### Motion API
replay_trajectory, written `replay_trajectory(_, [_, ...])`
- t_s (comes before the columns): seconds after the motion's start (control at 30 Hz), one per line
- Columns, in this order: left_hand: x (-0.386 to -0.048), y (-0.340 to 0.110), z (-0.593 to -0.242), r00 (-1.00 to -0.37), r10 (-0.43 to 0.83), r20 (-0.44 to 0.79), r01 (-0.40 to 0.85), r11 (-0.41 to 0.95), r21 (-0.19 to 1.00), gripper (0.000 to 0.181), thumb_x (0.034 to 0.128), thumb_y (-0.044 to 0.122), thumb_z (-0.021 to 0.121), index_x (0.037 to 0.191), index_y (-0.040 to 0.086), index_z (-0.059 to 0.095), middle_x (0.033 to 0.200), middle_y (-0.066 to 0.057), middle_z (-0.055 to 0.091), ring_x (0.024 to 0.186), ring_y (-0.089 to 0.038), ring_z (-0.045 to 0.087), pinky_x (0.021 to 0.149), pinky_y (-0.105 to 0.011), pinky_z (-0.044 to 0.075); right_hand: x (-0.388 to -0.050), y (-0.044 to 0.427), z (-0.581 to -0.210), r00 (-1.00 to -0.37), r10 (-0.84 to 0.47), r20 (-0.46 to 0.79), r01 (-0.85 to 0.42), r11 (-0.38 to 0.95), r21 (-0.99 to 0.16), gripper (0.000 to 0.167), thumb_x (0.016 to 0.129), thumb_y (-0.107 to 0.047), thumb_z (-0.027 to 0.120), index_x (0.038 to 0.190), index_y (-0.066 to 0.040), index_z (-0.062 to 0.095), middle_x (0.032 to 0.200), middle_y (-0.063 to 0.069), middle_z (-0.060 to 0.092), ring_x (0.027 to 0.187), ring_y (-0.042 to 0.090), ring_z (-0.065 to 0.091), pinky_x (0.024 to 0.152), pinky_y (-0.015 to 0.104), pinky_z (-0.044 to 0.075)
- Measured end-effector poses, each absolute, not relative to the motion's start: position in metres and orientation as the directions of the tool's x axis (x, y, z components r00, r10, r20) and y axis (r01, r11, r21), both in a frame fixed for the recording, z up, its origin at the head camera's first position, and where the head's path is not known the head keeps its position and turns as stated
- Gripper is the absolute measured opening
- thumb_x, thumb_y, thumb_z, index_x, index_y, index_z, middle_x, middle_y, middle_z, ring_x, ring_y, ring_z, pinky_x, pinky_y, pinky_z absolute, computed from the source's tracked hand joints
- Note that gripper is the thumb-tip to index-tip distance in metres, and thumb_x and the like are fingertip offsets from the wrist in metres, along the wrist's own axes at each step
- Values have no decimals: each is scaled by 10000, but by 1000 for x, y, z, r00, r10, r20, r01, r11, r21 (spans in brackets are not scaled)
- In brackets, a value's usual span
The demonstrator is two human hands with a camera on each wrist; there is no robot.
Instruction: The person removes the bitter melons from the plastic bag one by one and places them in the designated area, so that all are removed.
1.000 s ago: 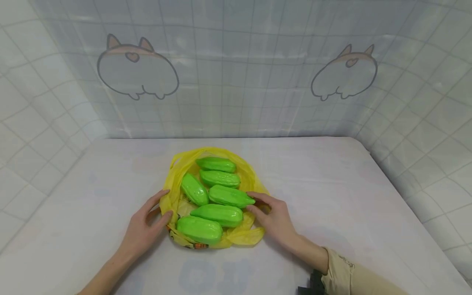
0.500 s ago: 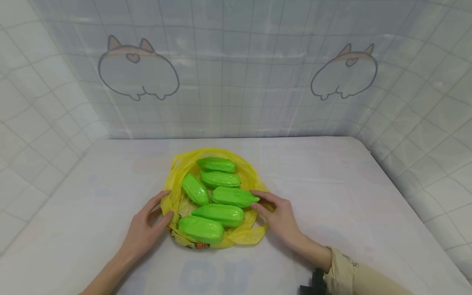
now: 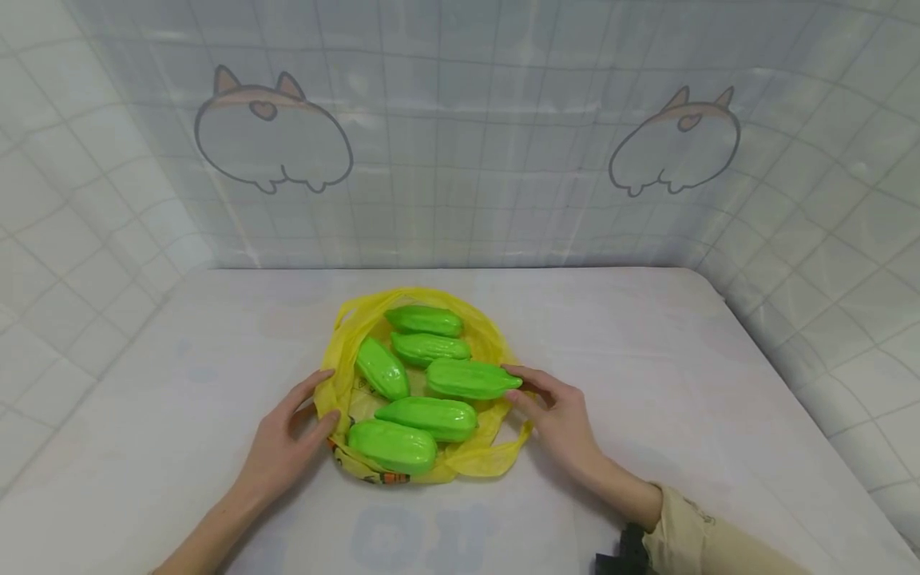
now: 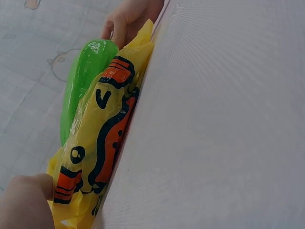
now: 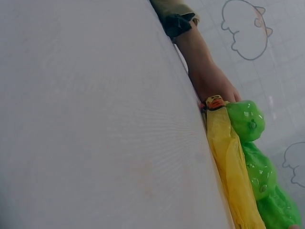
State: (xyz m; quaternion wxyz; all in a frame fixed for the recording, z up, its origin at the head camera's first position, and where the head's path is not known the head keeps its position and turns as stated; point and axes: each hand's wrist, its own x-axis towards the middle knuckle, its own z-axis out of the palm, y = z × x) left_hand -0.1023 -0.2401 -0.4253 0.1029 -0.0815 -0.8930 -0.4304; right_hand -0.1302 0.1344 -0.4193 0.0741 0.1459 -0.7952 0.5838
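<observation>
Right hand [image 3: 564, 417] moved rightward, pinching green vegetable [image 3: 467, 378].

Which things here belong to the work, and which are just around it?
Part of the work:
yellow bag, its edge held by the left hand
six green fruit shapes; the right hand pinches one's tip

Just around:
pale tabletop
patterned wall sheet
black wrist gear

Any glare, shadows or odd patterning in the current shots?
Head view: small glints on the green pieces, a soft shadow beside the left forearm; left wrist view: dimmer, fine ripple lines on the white table; right wrist view: also dim, similar ripples, more glints.
</observation>
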Motion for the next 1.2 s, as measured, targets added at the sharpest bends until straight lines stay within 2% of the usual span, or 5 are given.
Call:
replay_trajectory(0.43, [-102, -240, -427, -970, 48, 237, 214, 626, 750, 564, 990, 238, 643, 1512, 265, 430, 1548, -115, 435, 1354, -361, 473, 978, 38, 321, -133, 147, -423, -931, -147, 334, -362, 246, -899, 348, 922, -152, 714, 1270, -145, 685, 1256, -8, 696, 1074, 134, 658, 980, 189, 533])
replay_trajectory(0.8, [-102, -240, -427, -971, 48, 233, 211, 625, 752, 566, 991, 244, 641, 1514, 269, 426, 1546, -119, 435, 1354, -362, 478, 973, 42, 317, -136, 161, -424, -913, -134, 386, -407, 212, -888, 344, 939, -66, 677, 1280, -108, 669, 1276, 66, 689, 1106, 118, 660, 939, 182, 555])
replay_trajectory(1.2, [-104, -241, -427, -967, 58, 248, 230, 619, 751, 561, 991, 226, 642, 1510, 257, 433, 1546, -111, 436, 1350, -374, 459, 986, 31, 334, -143, 175, -426, -907, -99, 408, -420, 222, -880, 352, 924, -15, 676, 1265, -101, 675, 1263, 79, 692, 1111, 107, 661, 925, 194, 566])
